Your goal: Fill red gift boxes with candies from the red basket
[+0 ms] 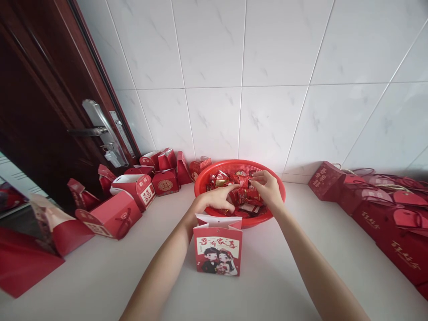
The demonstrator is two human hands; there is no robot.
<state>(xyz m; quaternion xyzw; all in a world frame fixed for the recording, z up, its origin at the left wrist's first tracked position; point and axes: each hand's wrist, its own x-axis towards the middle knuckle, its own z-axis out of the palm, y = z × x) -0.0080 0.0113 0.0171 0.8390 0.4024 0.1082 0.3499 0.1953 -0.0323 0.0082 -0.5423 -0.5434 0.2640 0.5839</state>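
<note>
A red plastic basket (pixel 276 210) holding several red-wrapped candies (pixel 245 195) stands against the tiled wall. Over its left part is my left hand (pixel 220 198), fingers apart and touching the candies, with nothing visible in its grasp. My right hand (pixel 266 189) reaches in from the right, its fingers curled at the candies; what they hold, if anything, is too small to make out. In front of the basket, between my forearms, an upright red paper gift bag (pixel 218 252) with a cartoon couple stands with its top open.
Several red boxes and bags (pixel 115 213) line the left side beside a dark wooden door (pixel 43 80) with a metal handle (pixel 105 129). Along the right edge lies a row of red gift bags (pixel 377 220) with cord handles. All stand on a white table (pixel 267 276).
</note>
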